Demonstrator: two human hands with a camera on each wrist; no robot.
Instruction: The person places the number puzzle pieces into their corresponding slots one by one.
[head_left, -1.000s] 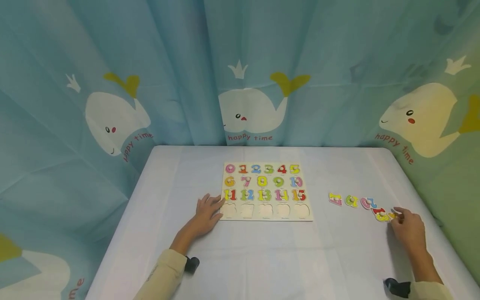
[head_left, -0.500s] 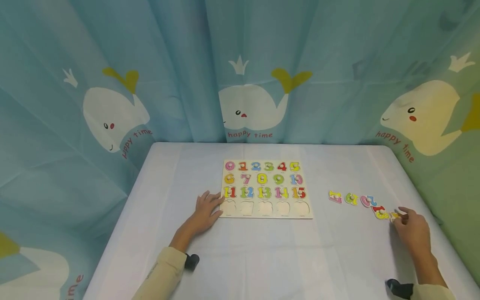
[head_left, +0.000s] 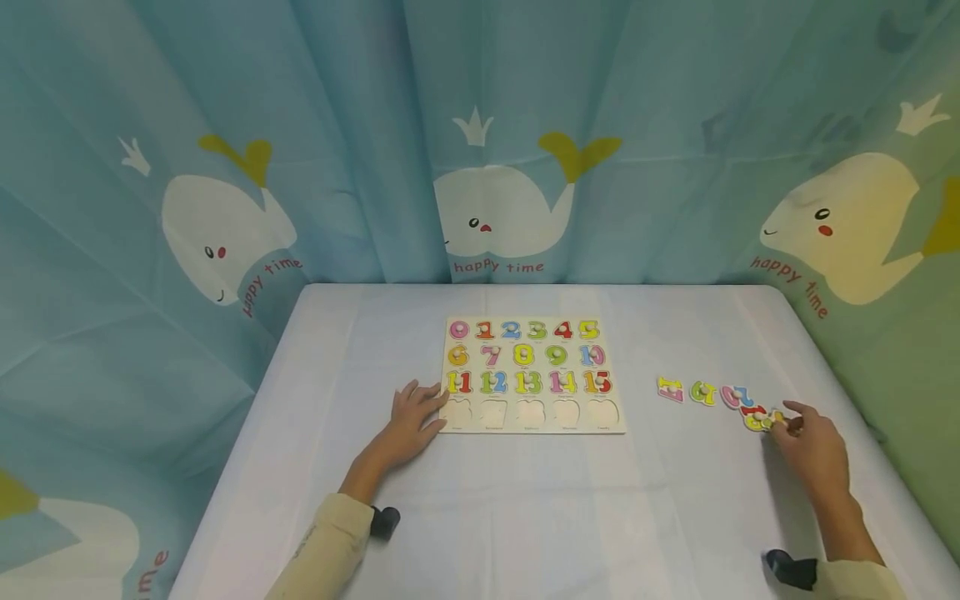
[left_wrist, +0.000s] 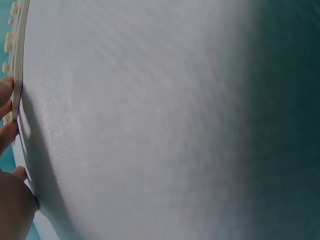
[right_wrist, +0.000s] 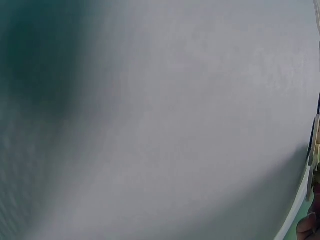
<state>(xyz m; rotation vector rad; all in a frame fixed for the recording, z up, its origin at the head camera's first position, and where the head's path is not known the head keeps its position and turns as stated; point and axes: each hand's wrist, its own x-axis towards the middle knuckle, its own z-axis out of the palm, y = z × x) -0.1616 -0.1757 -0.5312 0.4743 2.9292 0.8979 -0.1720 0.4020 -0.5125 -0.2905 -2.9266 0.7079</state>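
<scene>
In the head view, my left hand point(head_left: 410, 422) rests at the left edge of a wooden number puzzle board point(head_left: 512, 424), its fingertips on the rim. The left wrist view shows those fingers point(left_wrist: 7, 134) against the board's side. At the right of the table, my right hand point(head_left: 816, 450) pinches a small yellow number piece point(head_left: 777, 416) between thumb and finger, partly hidden by them. That piece overlaps a red-and-yellow number piece point(head_left: 754, 419) in this view. A pink-and-blue piece point(head_left: 735, 397) lies just beyond it. Right-hand fingertips point(right_wrist: 307, 226) show at the right wrist view's edge.
Farther left in the loose row lie a green-and-yellow piece point(head_left: 703, 393) and a pink-and-yellow piece point(head_left: 671, 389). Three board rows carry knobbed numbers; the bottom row shows bare recesses. A whale-print curtain point(head_left: 360, 167) hangs behind the white table point(head_left: 540, 517).
My right hand shifted slightly right, then back left with the yellow piece, closer against the red-and-yellow one, which moved slightly left and away. The left hand stayed at the board. The head view tilted slightly.
</scene>
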